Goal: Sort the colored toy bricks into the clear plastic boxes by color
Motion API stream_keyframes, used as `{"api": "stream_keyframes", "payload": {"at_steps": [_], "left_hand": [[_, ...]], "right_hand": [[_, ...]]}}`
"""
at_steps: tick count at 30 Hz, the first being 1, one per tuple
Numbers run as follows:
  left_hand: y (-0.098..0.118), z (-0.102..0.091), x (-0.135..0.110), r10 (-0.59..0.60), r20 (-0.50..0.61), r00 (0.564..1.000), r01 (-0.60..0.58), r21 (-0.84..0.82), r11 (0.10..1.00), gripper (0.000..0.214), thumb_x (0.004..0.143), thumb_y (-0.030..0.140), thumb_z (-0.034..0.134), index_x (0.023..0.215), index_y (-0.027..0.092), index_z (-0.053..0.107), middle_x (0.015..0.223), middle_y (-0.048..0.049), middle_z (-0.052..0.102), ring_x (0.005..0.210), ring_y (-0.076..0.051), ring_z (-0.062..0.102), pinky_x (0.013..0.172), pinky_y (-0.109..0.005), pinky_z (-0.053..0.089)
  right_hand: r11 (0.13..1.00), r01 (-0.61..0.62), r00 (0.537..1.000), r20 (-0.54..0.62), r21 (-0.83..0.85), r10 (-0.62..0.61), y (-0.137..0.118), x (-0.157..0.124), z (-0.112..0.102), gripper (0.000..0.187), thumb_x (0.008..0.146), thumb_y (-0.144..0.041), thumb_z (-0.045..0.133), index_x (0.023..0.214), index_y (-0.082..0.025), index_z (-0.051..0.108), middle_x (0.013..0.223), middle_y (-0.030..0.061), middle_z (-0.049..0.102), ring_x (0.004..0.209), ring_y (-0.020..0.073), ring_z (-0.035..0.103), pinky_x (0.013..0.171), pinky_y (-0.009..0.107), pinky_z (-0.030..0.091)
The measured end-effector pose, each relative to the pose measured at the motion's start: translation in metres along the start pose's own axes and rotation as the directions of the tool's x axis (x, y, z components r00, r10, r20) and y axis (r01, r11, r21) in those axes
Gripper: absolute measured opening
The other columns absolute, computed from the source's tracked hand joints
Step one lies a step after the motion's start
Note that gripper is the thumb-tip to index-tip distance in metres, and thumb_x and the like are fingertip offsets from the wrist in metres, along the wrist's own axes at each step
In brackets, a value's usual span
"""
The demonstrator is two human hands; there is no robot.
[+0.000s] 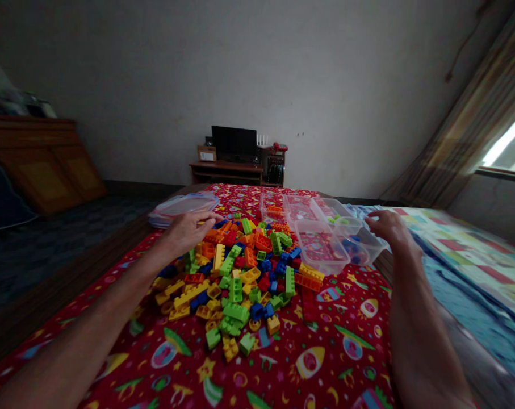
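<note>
Bricks (pixel 235 288) lie between left hand (pixel 189 231) and right hand (pixel 391 228), both stretched forward, fingers (pixel 208 216) loosely parted.

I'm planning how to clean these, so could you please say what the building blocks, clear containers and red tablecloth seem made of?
Building blocks: probably molded plastic, slightly glossy, from their uniform color and studs. Clear containers: likely smooth plastic, since what lies behind shows through. Red tablecloth: matte, perhaps fabric, as no glare shows; coating remains possible.
</note>
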State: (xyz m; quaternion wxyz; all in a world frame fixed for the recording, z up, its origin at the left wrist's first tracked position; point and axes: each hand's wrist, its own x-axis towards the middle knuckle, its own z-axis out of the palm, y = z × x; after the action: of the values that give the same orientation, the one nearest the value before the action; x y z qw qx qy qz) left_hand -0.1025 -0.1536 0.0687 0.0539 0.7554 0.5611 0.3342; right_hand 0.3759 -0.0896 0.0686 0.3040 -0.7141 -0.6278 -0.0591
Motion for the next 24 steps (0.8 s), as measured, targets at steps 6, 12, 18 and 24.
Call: {"api": "stream_keyframes", "payload": {"at_steps": [6, 12, 18, 24], "left_hand": [[-0.002, -0.005, 0.000, -0.037, -0.039, 0.999, 0.038, 0.048, 0.998, 0.043, 0.082, 0.044, 0.041, 0.097, 0.019, 0.072, 0.113, -0.0069, 0.070, 0.100, -0.026, 0.064, 0.094, -0.035, 0.047], [-0.016, -0.002, 0.003, 0.021, -0.057, 0.998, -0.015, 0.104, 0.994, 0.048, 0.083, 0.050, 0.039, 0.098, 0.018, 0.072, 0.120, -0.0092, 0.067, 0.112, -0.028, 0.060, 0.102, -0.037, 0.042], [-0.030, 0.027, 0.001, 0.075, 0.103, 0.992, -0.087, 0.119, 0.989, 0.062, 0.088, 0.052, 0.030, 0.127, 0.012, 0.057, 0.138, -0.0138, 0.053, 0.131, -0.026, 0.045, 0.112, -0.041, 0.028], [-0.018, 0.041, -0.004, 0.141, 0.244, 0.959, -0.176, 0.126, 0.976, 0.050, 0.082, 0.050, 0.048, 0.119, 0.019, 0.064, 0.124, -0.0108, 0.064, 0.118, -0.028, 0.055, 0.106, -0.041, 0.036]], "right_hand": [[0.998, 0.060, 0.995, -0.080, 0.033, -0.058, -0.044, -0.011, -0.029, 0.036, 0.082, -0.028, 0.046, 0.101, -0.009, 0.071, 0.076, 0.0129, 0.071, 0.067, 0.0216, 0.065, 0.066, 0.034, 0.048], [0.905, 0.389, 0.921, -0.087, 0.173, -0.379, -0.118, -0.042, -0.017, 0.029, 0.087, -0.028, 0.047, 0.100, -0.016, 0.070, 0.079, 0.0090, 0.071, 0.075, 0.0189, 0.066, 0.075, 0.032, 0.047], [0.614, 0.722, 0.648, -0.001, 0.319, -0.762, -0.174, -0.102, 0.050, 0.032, 0.089, -0.018, 0.050, 0.120, -0.018, 0.058, 0.116, 0.0146, 0.064, 0.105, 0.0226, 0.059, 0.088, 0.038, 0.048], [0.623, 0.767, 0.606, 0.145, 0.153, -0.782, -0.188, -0.124, 0.080, 0.040, 0.087, -0.012, 0.050, 0.127, -0.013, 0.052, 0.123, 0.0219, 0.054, 0.114, 0.0297, 0.051, 0.092, 0.046, 0.045]]}}
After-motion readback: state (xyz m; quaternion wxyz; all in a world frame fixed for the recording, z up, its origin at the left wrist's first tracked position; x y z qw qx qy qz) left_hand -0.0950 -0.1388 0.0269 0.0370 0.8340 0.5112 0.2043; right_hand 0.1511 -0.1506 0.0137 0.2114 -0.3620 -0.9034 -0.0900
